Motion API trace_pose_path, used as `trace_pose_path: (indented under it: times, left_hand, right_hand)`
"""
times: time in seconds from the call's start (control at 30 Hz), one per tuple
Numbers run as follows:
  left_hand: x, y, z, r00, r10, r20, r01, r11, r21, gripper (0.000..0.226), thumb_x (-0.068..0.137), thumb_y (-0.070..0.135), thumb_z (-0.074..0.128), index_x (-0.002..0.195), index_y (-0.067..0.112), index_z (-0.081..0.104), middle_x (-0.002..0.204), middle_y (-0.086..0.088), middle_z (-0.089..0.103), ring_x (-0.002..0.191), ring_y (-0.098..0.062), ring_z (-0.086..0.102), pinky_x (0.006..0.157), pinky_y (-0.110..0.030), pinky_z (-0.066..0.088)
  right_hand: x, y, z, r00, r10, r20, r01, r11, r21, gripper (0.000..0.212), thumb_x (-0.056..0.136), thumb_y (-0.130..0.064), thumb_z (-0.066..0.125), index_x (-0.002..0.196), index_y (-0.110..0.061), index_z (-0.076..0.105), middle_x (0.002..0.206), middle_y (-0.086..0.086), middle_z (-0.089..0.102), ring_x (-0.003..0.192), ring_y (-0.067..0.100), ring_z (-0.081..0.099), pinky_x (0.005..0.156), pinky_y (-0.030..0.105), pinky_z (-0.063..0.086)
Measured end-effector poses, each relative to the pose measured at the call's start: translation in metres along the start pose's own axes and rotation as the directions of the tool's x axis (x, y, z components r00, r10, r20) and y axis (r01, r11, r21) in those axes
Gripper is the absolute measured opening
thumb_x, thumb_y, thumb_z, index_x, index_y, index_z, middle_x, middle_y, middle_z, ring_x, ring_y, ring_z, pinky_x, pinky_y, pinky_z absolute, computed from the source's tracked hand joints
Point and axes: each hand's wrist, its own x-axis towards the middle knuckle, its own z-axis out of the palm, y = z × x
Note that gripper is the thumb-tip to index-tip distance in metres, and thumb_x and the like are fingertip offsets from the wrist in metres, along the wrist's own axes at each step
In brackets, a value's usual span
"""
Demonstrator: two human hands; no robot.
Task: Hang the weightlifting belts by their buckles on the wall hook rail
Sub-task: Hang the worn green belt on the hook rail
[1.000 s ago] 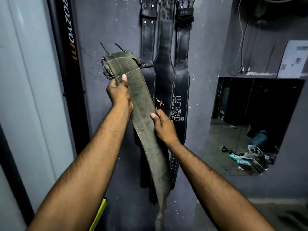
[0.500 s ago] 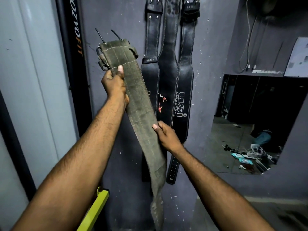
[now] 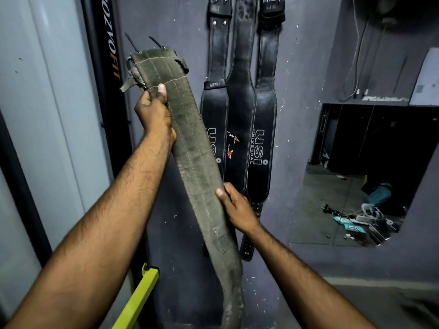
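Olive belt [image 3: 190,148] tilted, buckle end up-left, tail down-right.

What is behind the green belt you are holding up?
Behind the green belt hang three black belts on the grey wall. It covers part of the leftmost one's lettering. Their top ends leave the picture, so no hooks show.

Dim, cool indoor light; the pale panel wall [image 3: 42,115] at left is brightest. Wide-angle bowing at edges. Lower right corner blurred; centre sharp.
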Motion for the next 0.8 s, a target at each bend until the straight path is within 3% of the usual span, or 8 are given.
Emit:
trace_pose_path:
  times: [0.2,0.3,0.37,0.43,0.5,0.63,0.73,0.8]
  left_hand:
    - [-0.006,0.004,0.001,1.0,0.011,0.028,-0.011,1.0,0.021,0.013,0.092,0.009,0.065,0.08,0.012,0.067,0.08,-0.005,0.069,0.075,-0.019,0.063,0.074,-0.035,0.056]
    - [-0.01,0.008,0.0,0.996,-0.028,0.086,0.028,1.0,-0.002,0.011,0.095,0.014,0.063,0.086,0.012,0.067,0.077,-0.003,0.072,0.071,-0.017,0.067,0.076,-0.04,0.059]
    - [-0.014,0.01,-0.001,0.988,-0.094,0.124,0.096,0.995,-0.014,0.01,0.096,0.017,0.062,0.09,0.012,0.067,0.077,-0.002,0.075,0.071,-0.017,0.07,0.08,-0.045,0.06]
    - [-0.018,0.009,-0.001,0.974,-0.152,0.167,0.155,0.988,-0.005,0.012,0.097,0.021,0.061,0.092,0.012,0.068,0.078,-0.003,0.076,0.071,-0.018,0.071,0.081,-0.046,0.06]
    - [-0.025,0.006,0.001,0.96,-0.196,0.2,0.195,0.98,0.029,0.014,0.097,0.024,0.061,0.093,0.012,0.068,0.078,-0.004,0.076,0.07,-0.018,0.071,0.079,-0.044,0.061]
    - [-0.048,0.002,0.01,0.933,-0.241,0.268,0.22,0.97,0.105,0.017,0.099,0.024,0.058,0.094,0.011,0.068,0.079,-0.005,0.075,0.07,-0.017,0.072,0.075,-0.037,0.061]
    - [-0.066,0.003,0.016,0.892,-0.263,0.367,0.196,0.958,0.21,0.018,0.101,0.024,0.054,0.096,0.012,0.065,0.083,-0.006,0.074,0.071,-0.016,0.071,0.074,-0.034,0.06]
    - [-0.068,0.004,0.011,0.868,-0.241,0.433,0.104,0.943,0.317,0.016,0.102,0.022,0.052,0.106,0.012,0.064,0.094,-0.004,0.074,0.082,-0.014,0.071,0.08,-0.033,0.06]
  right_hand:
    - [-0.016,0.025,0.006,0.994,0.033,0.104,-0.047,0.99,0.13,0.025,0.101,-0.043,0.049,0.102,-0.022,0.062,0.094,-0.013,0.066,0.092,0.002,0.062,0.088,0.032,0.05]
    - [-0.035,0.053,0.013,0.95,0.146,0.277,-0.179,0.979,0.098,0.036,0.093,-0.054,0.056,0.113,-0.025,0.066,0.111,-0.001,0.072,0.108,0.017,0.068,0.098,0.046,0.053]
    - [-0.038,0.057,0.013,0.926,0.199,0.322,-0.242,0.965,0.1,0.03,0.091,-0.052,0.06,0.104,-0.027,0.071,0.106,0.002,0.075,0.103,0.022,0.071,0.095,0.049,0.055]
    - [-0.023,0.033,0.008,0.939,0.181,0.292,-0.233,0.96,0.155,0.022,0.096,-0.042,0.059,0.098,-0.025,0.072,0.096,-0.003,0.075,0.091,0.016,0.07,0.088,0.039,0.056]
    - [0.007,-0.009,-0.004,0.972,0.121,0.203,-0.176,0.944,0.279,0.024,0.1,-0.031,0.056,0.102,-0.012,0.071,0.097,0.005,0.072,0.09,0.017,0.064,0.085,0.037,0.051]
    - [0.081,-0.101,-0.04,0.996,-0.04,-0.081,0.071,0.905,0.42,0.025,0.101,-0.021,0.055,0.108,0.0,0.065,0.098,0.011,0.067,0.09,0.018,0.059,0.084,0.034,0.049]
    - [0.113,-0.134,-0.056,0.979,-0.052,-0.197,0.159,0.799,0.58,0.017,0.099,-0.01,0.056,0.114,-0.004,0.061,0.102,0.012,0.067,0.094,0.02,0.061,0.086,0.034,0.051]
    - [0.118,-0.139,-0.059,0.977,-0.027,-0.214,0.165,0.732,0.661,0.016,0.096,-0.008,0.06,0.111,-0.007,0.061,0.103,0.013,0.069,0.095,0.022,0.065,0.088,0.038,0.054]
